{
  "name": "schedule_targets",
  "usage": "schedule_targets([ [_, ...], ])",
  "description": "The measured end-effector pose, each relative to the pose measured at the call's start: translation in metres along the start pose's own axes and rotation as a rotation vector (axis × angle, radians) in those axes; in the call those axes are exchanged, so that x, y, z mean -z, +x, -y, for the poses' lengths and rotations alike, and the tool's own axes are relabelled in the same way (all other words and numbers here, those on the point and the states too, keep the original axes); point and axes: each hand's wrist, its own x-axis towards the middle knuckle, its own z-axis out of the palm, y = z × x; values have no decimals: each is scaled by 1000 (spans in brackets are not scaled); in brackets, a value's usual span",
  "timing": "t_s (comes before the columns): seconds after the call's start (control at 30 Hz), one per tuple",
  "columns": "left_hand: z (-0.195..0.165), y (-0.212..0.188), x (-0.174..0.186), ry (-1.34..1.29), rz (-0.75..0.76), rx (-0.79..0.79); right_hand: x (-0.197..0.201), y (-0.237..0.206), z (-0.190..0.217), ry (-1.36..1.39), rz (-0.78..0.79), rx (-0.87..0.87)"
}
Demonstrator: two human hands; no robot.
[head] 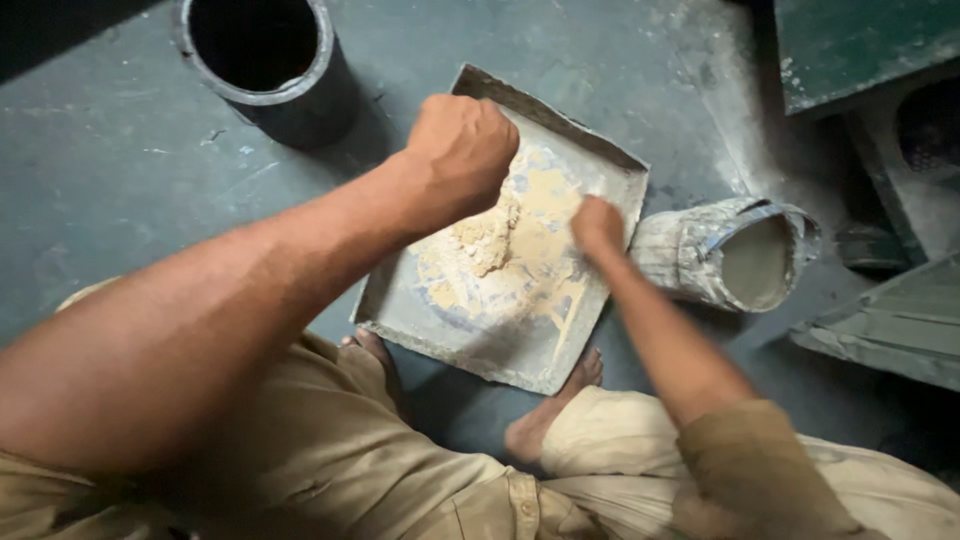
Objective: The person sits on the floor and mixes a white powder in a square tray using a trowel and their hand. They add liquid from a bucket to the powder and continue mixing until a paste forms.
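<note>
A shallow square grey metal tray [470, 345] lies on the dark green floor, its near edge just beside the squatting person's bare feet [545, 420], so both arms reach it easily. A heap of pale yellow crumbly powder [500, 245] sits in the tray's middle. The left hand [460, 150], its grip pressed together in a fist, bears down on the heap. The right hand [597, 225] rests on the powder near the tray's right edge; whether its grip is spread or closed cannot be told. A paste-smeared grey tin [735, 260] lies tipped just beside that edge, and a black cylindrical container [265, 70] stands beyond the far left corner.
</note>
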Motion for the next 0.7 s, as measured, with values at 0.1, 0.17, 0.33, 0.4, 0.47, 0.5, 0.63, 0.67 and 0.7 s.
schedule_targets([
  [0.1, -2, 2, 1, 2, 27, -12, -43, -39, 20, -91, 0, 119],
  [0.17, -5, 5, 1, 14, 68, -6, -51, -55, 21, 34, 62, 120],
  [0.33, -7, 5, -1, 18, 67, 5, -23, -43, -15, 46, 69, -53],
  [0.4, -4, 3, -3, 23, 60, 13, -15, -37, -32, 46, 53, -125],
  [0.47, -2, 2, -4, 42, 84, 35, -15, -43, -38, -44, 139, -208],
  [0.5, 0, 2, -4, 42, 77, 32, -21, -51, -38, -14, 134, -199],
  [0.63, 2, -2, -6, 45, 35, 1, -55, -118, -13, 117, 103, -137],
  [0.67, 1, -2, -6, 46, 16, -14, -62, -131, -1, 164, 112, -166],
  [0.7, 0, -1, -6, 38, 14, -15, -68, -140, 13, 210, 117, -193],
])
